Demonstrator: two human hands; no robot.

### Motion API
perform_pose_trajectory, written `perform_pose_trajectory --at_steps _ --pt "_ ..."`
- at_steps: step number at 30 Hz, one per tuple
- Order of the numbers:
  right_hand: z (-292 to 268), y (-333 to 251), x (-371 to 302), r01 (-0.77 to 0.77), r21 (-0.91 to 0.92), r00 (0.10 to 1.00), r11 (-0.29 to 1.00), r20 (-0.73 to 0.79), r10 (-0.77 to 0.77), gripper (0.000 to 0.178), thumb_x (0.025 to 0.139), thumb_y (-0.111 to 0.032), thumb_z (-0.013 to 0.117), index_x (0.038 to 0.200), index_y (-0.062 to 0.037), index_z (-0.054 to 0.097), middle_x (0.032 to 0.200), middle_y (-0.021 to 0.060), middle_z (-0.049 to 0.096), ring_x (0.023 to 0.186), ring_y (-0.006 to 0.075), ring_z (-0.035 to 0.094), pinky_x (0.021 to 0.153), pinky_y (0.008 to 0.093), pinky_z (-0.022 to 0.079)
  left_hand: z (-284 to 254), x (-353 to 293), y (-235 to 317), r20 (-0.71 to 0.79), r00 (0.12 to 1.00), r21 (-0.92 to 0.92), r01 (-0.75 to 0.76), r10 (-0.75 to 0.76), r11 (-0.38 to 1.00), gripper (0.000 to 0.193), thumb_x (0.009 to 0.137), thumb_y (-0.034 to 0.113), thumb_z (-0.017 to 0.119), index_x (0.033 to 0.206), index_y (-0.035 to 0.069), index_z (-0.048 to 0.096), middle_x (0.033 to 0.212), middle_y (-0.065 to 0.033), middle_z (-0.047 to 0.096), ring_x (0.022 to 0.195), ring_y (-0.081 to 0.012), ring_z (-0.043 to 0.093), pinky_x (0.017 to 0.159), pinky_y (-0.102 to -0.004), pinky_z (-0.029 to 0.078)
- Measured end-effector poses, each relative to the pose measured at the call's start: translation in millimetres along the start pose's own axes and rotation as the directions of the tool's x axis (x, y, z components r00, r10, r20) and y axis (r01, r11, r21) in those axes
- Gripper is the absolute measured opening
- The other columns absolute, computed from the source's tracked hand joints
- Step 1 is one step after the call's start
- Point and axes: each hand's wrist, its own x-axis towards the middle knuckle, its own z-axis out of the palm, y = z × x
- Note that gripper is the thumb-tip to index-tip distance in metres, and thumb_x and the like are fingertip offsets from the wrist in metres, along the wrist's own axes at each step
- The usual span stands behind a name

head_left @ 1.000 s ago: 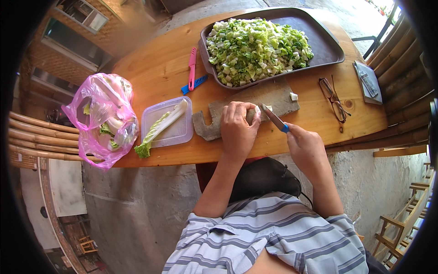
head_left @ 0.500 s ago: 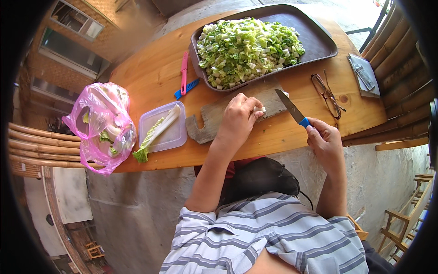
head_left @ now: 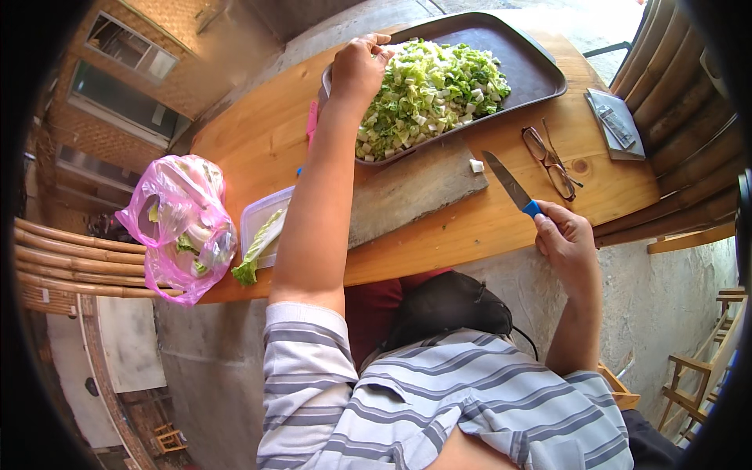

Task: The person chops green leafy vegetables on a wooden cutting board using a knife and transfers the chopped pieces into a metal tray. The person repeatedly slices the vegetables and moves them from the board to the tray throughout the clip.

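My left hand [head_left: 361, 66] is over the left end of a dark tray [head_left: 535, 74], beside a heap of chopped leafy cabbage [head_left: 439, 86]. Its fingers are partly spread, and nothing shows between them. Out to the right, my right hand [head_left: 565, 237] grips a knife [head_left: 509, 184] by its blue handle, the blade pointing up and left. Between the hands lies a worn wooden cutting board [head_left: 419, 192], its left part hidden by my left forearm. One small white cabbage piece [head_left: 477, 166] rests at the board's right end.
A clear plastic lid or tray [head_left: 252, 219] bears a cabbage leaf [head_left: 265, 244], partly behind my forearm. A pink plastic bag [head_left: 182, 227] with more cabbage sits at the left table edge. Eyeglasses [head_left: 553, 163], a small packet on a booklet [head_left: 615, 125] and a pink knife [head_left: 312, 125] also lie around.
My left hand has gone from the cutting board up and left to the tray's left end. The white piece at the board's end is now uncovered. My right hand with the knife has barely shifted.
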Motion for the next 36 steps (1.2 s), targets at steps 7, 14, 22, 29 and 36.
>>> perform_pose_trajectory --at_steps 7,14,22,29,36 --pt "-15.7 3.7 -9.2 -0.031 0.019 0.992 0.999 -0.119 0.033 0.027 0.099 -0.01 0.058 0.119 0.0049 0.069 0.068 -0.0081 0.05 0.057 -0.0003 0.04 0.051 0.0197 0.03 7.5 -22.7 45.5 0.122 0.991 0.153 -0.078 0.059 0.985 0.022 0.092 0.019 0.07 0.112 0.01 0.073 0.102 -0.0098 0.074 0.092 -0.0234 0.071 0.082 -0.0387 0.055" --pt "-23.9 10.2 -5.2 -0.026 -0.023 0.995 0.999 -0.099 0.023 0.03 0.1 -0.012 0.057 0.125 0.0037 0.065 0.065 -0.007 0.049 0.051 -0.0002 0.039 0.043 0.018 0.028 36.8 -123.8 64.2 0.447 0.831 -0.234 -0.249 0.331 0.94 0.023 0.084 0.019 0.078 0.101 0.005 0.073 0.104 -0.0127 0.067 0.097 -0.0293 0.064 0.089 -0.0382 0.052" --pt "-19.1 9.9 -8.9 -0.029 0.013 0.998 1.0 -0.052 0.03 0.029 0.1 -0.012 0.056 0.123 0.0036 0.066 0.067 -0.0075 0.05 0.053 -0.0005 0.04 0.046 0.0174 0.028 35.1 -129.0 63.4 0.349 0.922 -0.198 -0.104 0.17 0.975 0.023 0.084 0.021 0.079 0.101 0.005 0.075 0.096 -0.0123 0.068 0.089 -0.027 0.066 0.083 -0.0386 0.053" --pt "-15.3 6.3 -9.4 -0.023 0.005 0.999 1.0 -0.035 0.023 0.028 0.1 -0.011 0.057 0.121 0.0047 0.066 0.067 -0.0077 0.05 0.054 -0.0004 0.041 0.047 0.0183 0.029 -23.0 -34.1 43.4 -0.052 0.999 0.01 -0.006 0.006 1.0 0.032 0.094 0.027 0.072 0.113 0.001 0.071 0.096 -0.0149 0.075 0.084 -0.022 0.071 0.078 -0.0319 0.055" --pt "-14.9 7.7 -11.7 -0.06 0.032 0.995 0.998 -0.081 0.063 0.027 0.1 -0.007 0.056 0.122 0.0052 0.065 0.068 -0.009 0.05 0.054 -0.0012 0.041 0.047 0.0183 0.029 -49.7 -47.7 52.0 -0.269 0.927 -0.029 -0.278 0.26 0.96 0.035 0.094 0.027 0.071 0.12 0.003 0.068 0.094 -0.0133 0.074 0.084 -0.0212 0.07 0.077 -0.0333 0.055"
